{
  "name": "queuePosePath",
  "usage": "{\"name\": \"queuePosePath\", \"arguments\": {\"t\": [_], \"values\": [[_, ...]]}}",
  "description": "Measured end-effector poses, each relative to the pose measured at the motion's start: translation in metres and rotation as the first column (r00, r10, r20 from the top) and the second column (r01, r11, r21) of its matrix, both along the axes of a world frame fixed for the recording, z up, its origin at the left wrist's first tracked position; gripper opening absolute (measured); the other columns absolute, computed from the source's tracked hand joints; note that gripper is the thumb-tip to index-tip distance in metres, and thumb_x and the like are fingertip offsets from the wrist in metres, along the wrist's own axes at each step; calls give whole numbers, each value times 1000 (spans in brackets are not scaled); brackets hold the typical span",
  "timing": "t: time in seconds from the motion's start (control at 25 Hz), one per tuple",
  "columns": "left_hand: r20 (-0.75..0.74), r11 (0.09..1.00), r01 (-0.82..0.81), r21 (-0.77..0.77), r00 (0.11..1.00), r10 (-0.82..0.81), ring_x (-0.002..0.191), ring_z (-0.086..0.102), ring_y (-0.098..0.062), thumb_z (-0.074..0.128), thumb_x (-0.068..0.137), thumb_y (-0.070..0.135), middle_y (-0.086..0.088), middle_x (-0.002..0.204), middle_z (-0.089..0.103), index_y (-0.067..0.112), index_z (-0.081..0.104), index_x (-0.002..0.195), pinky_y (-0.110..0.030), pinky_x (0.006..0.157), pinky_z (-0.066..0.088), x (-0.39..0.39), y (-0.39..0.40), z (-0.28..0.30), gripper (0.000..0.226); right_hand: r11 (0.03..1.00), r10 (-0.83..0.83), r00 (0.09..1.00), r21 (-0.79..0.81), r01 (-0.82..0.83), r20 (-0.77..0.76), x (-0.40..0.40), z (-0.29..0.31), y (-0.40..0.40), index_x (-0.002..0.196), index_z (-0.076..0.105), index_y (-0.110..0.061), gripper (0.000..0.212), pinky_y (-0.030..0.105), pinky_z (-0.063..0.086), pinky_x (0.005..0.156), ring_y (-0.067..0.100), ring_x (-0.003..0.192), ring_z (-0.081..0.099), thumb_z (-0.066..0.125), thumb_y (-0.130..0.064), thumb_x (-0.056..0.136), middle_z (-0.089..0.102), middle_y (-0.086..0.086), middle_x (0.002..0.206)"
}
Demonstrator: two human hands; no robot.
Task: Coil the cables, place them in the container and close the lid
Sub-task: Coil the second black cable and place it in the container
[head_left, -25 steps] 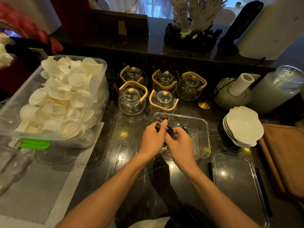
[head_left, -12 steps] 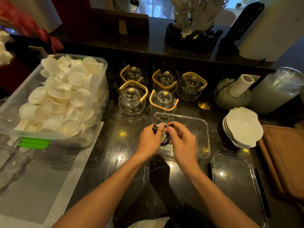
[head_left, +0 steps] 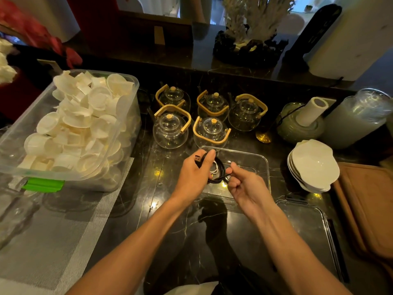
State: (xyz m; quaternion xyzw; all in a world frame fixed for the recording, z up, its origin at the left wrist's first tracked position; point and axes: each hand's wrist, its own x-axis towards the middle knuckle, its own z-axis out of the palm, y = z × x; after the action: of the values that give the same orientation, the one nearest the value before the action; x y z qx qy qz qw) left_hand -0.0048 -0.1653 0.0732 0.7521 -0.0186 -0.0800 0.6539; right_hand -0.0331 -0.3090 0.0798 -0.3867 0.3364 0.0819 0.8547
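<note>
Black cable [head_left: 220,171], thin and rubbery, is wound into a small round coil held above the near left corner of the clear, rectangular plastic container [head_left: 258,160], which stands open on the dark, glossy marbled desk [head_left: 170,220]. The left hand [head_left: 194,174] has its grip clenched round the coil, thumb over the loops, with a blocky plug sticking out by the knuckles. The right hand [head_left: 244,185] pinches the coil's near side with curled fingers. A thin white strand shows inside the loops. The flat transparent lid [head_left: 306,231], dark-rimmed with rounded corners, lies on the desk just right of the container.
</note>
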Motion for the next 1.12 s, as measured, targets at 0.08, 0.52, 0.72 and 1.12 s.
{"name": "queuePosePath", "arguments": {"t": [0.08, 0.52, 0.72, 1.12], "values": [[38, 997, 67, 44, 997, -69, 52, 53, -3, 54, 103, 38, 8, 54, 53, -1, 56, 87, -18, 56, 44, 1, 2, 0, 43, 993, 115, 990, 43, -112, -80, 4, -7, -7, 107, 63, -1, 10, 12, 40, 36, 3, 40, 39, 63, -8, 99, 58, 5, 71], [123, 989, 128, 71, 983, -136, 64, 51, -13, 58, 102, 36, -21, 75, 54, 3, 58, 87, -37, 61, 49, 2, 9, -6, 36, 899, 222, 975, -388, -203, 4, 4, -12, -2, 111, 73, -1, 19, 19, 40, 42, 6, 47, 42, 61, -12, 101, 65, 6, 80], [47, 992, 113, 64, 992, -116, 61, 47, -10, 57, 102, 38, -3, 63, 49, 6, 52, 76, -26, 60, 42, 5, 5, -3, 41, 911, 401, 914, -135, -390, 64, 0, -5, 3, 93, 74, 1, 23, 15, 34, 41, 4, 47, 36, 52, 3, 99, 70, 4, 70], [-387, 987, 97, -131, 911, -141, 48, 40, -8, 53, 100, 51, 6, 57, 47, 20, 52, 67, -21, 43, 30, 14, 9, -10, 45, 922, 386, 880, -78, -380, 275, -7, -16, -1, 113, 62, 0, 23, 17, 28, 42, 7, 59, 42, 65, -14, 94, 56, 5, 84]]}}
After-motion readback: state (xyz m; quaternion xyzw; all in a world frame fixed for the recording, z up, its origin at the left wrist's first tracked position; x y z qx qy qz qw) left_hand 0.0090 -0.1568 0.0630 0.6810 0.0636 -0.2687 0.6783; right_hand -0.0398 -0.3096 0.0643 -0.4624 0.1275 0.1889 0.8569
